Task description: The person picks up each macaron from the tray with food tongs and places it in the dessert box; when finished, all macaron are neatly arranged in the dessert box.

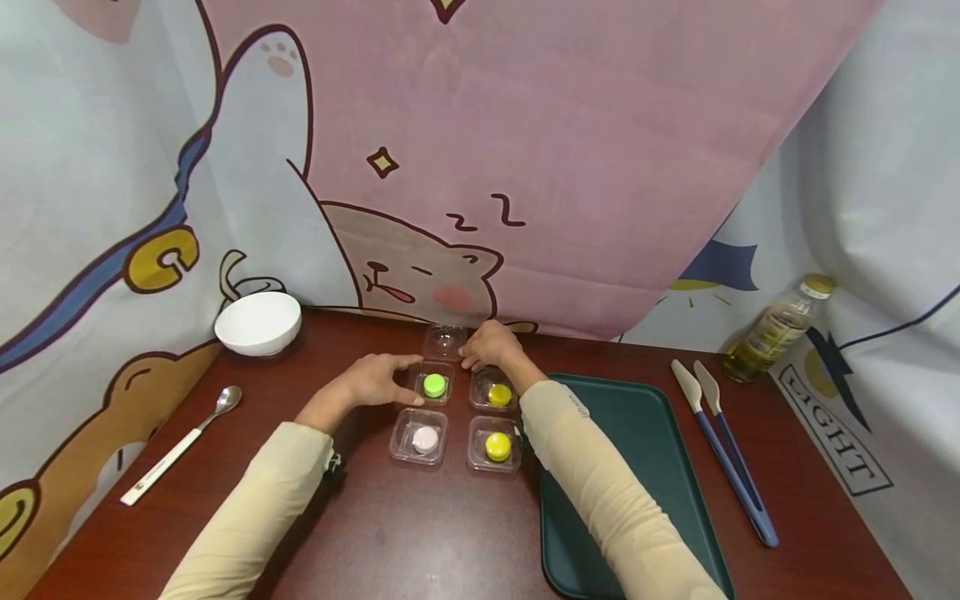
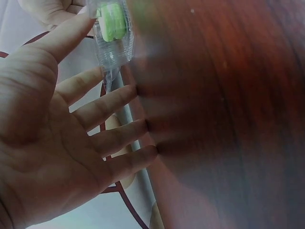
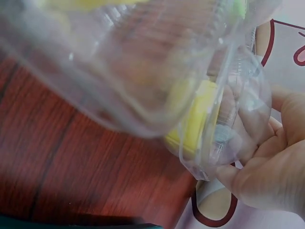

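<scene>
A green macaron point(image 1: 434, 385) sits in a clear plastic box point(image 1: 447, 398) whose hinged lid point(image 1: 445, 342) lies open behind it. My left hand point(image 1: 378, 379) spreads its fingers at this box's left side; in the left wrist view its thumb and index fingertips are right at the plastic. To the right, a yellow macaron point(image 1: 499, 395) is in a second clear box point(image 1: 483, 402). At its far edge my right hand point(image 1: 491, 345) bends its fingers around the clear domed lid point(image 3: 248, 105), thumb at the rim. Nearer stand boxes with a pale pink macaron point(image 1: 425, 440) and another yellow macaron point(image 1: 498, 447).
A dark green tray point(image 1: 637, 433) lies under my right forearm. Beyond it are blue-handled tongs point(image 1: 731, 454) and an oil bottle point(image 1: 772, 333). At the left are a white bowl point(image 1: 258, 325) and a spoon point(image 1: 180, 446). A printed cloth point(image 1: 585, 167) hangs behind the table.
</scene>
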`<state>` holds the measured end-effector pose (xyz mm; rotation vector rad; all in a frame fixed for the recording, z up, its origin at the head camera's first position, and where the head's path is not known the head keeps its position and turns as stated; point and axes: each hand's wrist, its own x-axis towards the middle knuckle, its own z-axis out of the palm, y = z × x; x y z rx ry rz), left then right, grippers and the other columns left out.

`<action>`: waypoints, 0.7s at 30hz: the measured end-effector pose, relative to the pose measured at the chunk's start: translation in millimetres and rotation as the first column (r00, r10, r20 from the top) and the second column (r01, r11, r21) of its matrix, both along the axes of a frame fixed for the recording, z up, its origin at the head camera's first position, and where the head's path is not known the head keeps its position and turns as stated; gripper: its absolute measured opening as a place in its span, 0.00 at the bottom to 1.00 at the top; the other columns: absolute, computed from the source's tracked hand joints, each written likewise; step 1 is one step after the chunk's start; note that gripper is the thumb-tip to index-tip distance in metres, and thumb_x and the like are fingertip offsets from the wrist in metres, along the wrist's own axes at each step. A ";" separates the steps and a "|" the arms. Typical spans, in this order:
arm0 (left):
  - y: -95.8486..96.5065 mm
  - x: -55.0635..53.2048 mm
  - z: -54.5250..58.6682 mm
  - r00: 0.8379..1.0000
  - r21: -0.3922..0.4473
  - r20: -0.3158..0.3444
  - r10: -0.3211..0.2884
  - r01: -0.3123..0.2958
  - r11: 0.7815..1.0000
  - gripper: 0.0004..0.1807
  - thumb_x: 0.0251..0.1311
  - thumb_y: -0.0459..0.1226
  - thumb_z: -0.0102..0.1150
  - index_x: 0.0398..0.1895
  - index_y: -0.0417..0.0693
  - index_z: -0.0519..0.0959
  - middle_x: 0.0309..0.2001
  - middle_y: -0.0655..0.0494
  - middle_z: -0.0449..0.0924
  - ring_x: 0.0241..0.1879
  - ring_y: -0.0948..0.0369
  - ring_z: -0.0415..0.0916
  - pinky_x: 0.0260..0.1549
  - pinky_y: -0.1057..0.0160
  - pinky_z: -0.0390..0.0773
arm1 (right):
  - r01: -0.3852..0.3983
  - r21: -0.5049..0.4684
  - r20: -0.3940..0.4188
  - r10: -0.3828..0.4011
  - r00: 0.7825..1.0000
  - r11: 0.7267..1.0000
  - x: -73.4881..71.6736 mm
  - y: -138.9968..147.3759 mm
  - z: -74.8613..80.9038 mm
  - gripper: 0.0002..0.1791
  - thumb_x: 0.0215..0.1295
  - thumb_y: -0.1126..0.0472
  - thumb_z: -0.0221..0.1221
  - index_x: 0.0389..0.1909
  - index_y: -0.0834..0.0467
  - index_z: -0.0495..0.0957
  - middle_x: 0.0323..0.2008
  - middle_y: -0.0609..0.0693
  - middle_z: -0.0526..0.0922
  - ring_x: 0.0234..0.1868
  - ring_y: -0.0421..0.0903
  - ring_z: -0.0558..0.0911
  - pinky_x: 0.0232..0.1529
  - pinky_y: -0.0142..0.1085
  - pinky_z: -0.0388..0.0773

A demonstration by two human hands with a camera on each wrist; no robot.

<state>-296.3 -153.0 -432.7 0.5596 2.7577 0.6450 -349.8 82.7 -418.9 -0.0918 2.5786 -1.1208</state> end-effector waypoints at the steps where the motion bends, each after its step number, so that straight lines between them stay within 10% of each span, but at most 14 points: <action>1: -0.1 0.1 0.1 1.000 0.002 0.002 -0.001 0.001 1.000 0.47 0.53 0.57 0.73 0.75 0.53 0.68 0.68 0.44 0.76 0.68 0.43 0.72 0.65 0.39 0.70 | 0.006 -0.033 0.017 -0.005 1.000 0.999 -0.1 -0.1 -0.1 0.10 0.67 0.63 0.65 0.42 0.67 0.87 0.35 0.60 0.91 0.35 0.51 0.91 0.35 0.36 0.87; 8: -0.6 -0.6 1.2 1.000 -0.003 0.003 0.004 -0.004 1.000 0.47 0.53 0.57 0.73 0.75 0.52 0.68 0.68 0.44 0.76 0.68 0.44 0.71 0.66 0.40 0.70 | 0.077 -0.219 0.108 -0.054 0.993 0.973 -2.0 -4.7 0.1 0.12 0.68 0.68 0.62 0.45 0.75 0.83 0.39 0.69 0.88 0.36 0.55 0.91 0.40 0.41 0.88; 21: 0.5 0.7 3.8 1.000 -0.003 0.026 0.009 -0.009 1.000 0.47 0.54 0.57 0.72 0.75 0.52 0.67 0.68 0.43 0.75 0.69 0.44 0.71 0.67 0.41 0.70 | 0.130 -0.231 0.137 -0.100 0.985 0.964 -1.3 -11.6 -0.8 0.10 0.67 0.71 0.61 0.44 0.76 0.82 0.39 0.69 0.88 0.37 0.55 0.91 0.43 0.42 0.88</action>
